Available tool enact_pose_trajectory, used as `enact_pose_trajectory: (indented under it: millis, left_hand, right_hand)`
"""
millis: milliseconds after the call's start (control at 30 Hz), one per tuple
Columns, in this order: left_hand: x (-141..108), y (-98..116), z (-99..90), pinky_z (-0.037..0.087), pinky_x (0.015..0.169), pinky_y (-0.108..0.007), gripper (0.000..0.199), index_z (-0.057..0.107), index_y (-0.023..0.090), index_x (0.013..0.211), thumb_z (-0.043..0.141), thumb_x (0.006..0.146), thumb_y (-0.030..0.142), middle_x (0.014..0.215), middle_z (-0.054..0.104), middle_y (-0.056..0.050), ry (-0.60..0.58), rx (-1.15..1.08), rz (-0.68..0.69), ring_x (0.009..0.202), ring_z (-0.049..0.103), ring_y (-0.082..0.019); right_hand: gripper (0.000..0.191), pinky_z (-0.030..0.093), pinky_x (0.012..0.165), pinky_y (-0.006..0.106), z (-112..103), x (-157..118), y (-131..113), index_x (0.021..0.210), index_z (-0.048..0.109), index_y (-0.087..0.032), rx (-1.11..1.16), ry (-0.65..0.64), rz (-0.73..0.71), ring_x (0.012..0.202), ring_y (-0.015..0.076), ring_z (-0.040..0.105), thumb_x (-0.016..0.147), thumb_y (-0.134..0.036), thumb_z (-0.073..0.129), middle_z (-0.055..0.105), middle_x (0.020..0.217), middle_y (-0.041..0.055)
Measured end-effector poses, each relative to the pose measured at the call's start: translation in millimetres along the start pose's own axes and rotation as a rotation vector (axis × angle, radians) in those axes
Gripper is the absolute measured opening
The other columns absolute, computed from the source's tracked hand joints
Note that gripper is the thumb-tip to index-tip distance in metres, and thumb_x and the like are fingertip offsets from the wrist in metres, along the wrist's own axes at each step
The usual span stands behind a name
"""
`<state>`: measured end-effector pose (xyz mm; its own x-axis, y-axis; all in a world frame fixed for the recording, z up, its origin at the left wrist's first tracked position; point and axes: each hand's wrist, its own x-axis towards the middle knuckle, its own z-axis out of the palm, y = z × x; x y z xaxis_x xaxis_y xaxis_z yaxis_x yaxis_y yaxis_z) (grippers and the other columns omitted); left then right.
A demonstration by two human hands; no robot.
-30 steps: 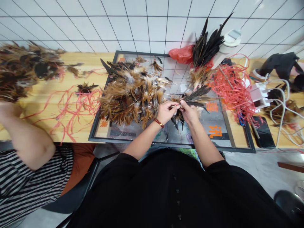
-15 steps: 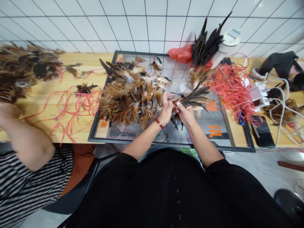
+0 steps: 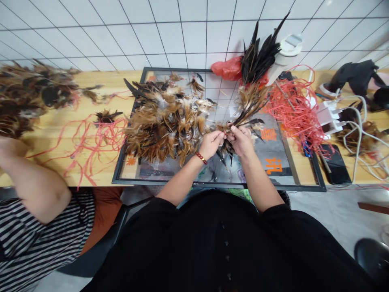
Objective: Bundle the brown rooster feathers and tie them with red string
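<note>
My right hand [image 3: 242,142] is closed on a bunch of long dark feathers [image 3: 247,112], whose tips point up and to the right. Beside it my left hand [image 3: 212,144], with a red bead bracelet [image 3: 201,158] at the wrist, pinches near the base of the bunch. A speck of red shows at its fingertips, too small to make out. Left of my hands spreads a big pile of brown feather bunches [image 3: 167,125]. A few loose dark feathers [image 3: 225,158] lie just below my fingers.
Everything lies on a black-framed glass panel [image 3: 182,183] over a wooden table [image 3: 100,176]. Behind stand black feathers [image 3: 258,61] by a red plastic bag [image 3: 226,69]. To the right are red strings [image 3: 294,109], a phone [image 3: 337,166] and white cables [image 3: 360,138]. A co-worker's arm [image 3: 36,182] is at left.
The feather bunch has turned from pointing right to pointing up and right. My left fingers, spread before, have closed into a pinch beside my right hand.
</note>
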<state>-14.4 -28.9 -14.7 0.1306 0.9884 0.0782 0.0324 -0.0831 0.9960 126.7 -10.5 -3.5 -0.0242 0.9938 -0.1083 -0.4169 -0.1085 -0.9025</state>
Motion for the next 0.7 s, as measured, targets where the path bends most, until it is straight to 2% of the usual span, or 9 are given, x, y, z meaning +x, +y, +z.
enact_pose_trajectory:
  millis: [67, 133, 267, 433, 567, 700]
  left_hand:
    - [1, 2, 0.9, 0.038, 0.053, -0.023, 0.049, 0.067, 0.017, 0.074, 0.066, 0.088, 0.064, 0.055, 0.054, 0.003, -0.081, -0.18, -0.168, 0.05, 0.046, -0.008]
    - [2, 5, 1.5, 0.035, 0.048, -0.021, 0.049, 0.068, 0.015, 0.078, 0.07, 0.086, 0.063, 0.056, 0.056, 0.003, -0.135, -0.325, -0.316, 0.047, 0.046, -0.007]
    - [3, 13, 0.7, 0.036, 0.044, -0.02, 0.046, 0.071, 0.011, 0.09, 0.072, 0.088, 0.057, 0.063, 0.064, -0.001, -0.178, -0.476, -0.462, 0.048, 0.054, -0.007]
    - [2, 12, -0.2, 0.04, 0.044, -0.019, 0.038, 0.073, 0.01, 0.09, 0.078, 0.086, 0.047, 0.063, 0.067, -0.001, -0.199, -0.449, -0.462, 0.049, 0.058, -0.007]
    - [1, 10, 0.5, 0.04, 0.044, -0.018, 0.036, 0.073, 0.01, 0.086, 0.079, 0.084, 0.045, 0.061, 0.066, -0.001, -0.197, -0.419, -0.425, 0.048, 0.057, -0.006]
    - [1, 11, 0.2, 0.04, 0.044, -0.018, 0.034, 0.073, 0.011, 0.085, 0.081, 0.082, 0.044, 0.062, 0.066, 0.0, -0.216, -0.429, -0.434, 0.048, 0.057, -0.006]
  right_hand:
    - [0.057, 0.029, 0.044, 0.021, -2, 2, -2, 0.058, 0.056, -0.02, 0.028, 0.009, 0.01, 0.046, 0.0037, 0.035, 0.051, -0.058, 0.097, 0.047, 0.051, -0.0073]
    - [0.059, 0.027, 0.043, 0.021, -4, 4, -2, 0.053, 0.052, -0.02, 0.024, 0.053, 0.0, 0.044, 0.003, 0.033, 0.052, -0.058, 0.097, 0.045, 0.048, -0.0071]
    - [0.061, 0.026, 0.041, 0.021, -9, 8, 0, 0.053, 0.048, -0.02, 0.026, 0.121, -0.022, 0.043, 0.0024, 0.032, 0.054, -0.057, 0.096, 0.043, 0.048, -0.0078]
    - [0.06, 0.027, 0.042, 0.021, -13, 11, 2, 0.062, 0.045, -0.022, 0.012, 0.101, -0.085, 0.044, 0.0034, 0.03, 0.059, -0.056, 0.094, 0.041, 0.051, -0.0096]
    - [0.061, 0.027, 0.043, 0.021, -11, 10, 2, 0.062, 0.042, -0.022, 0.028, 0.069, -0.053, 0.045, 0.0039, 0.031, 0.056, -0.053, 0.095, 0.042, 0.051, -0.0096]
    - [0.055, 0.026, 0.044, 0.02, -7, 8, 2, 0.065, 0.05, -0.022, 0.026, 0.056, -0.022, 0.044, 0.0032, 0.03, 0.055, -0.052, 0.095, 0.044, 0.05, -0.0098]
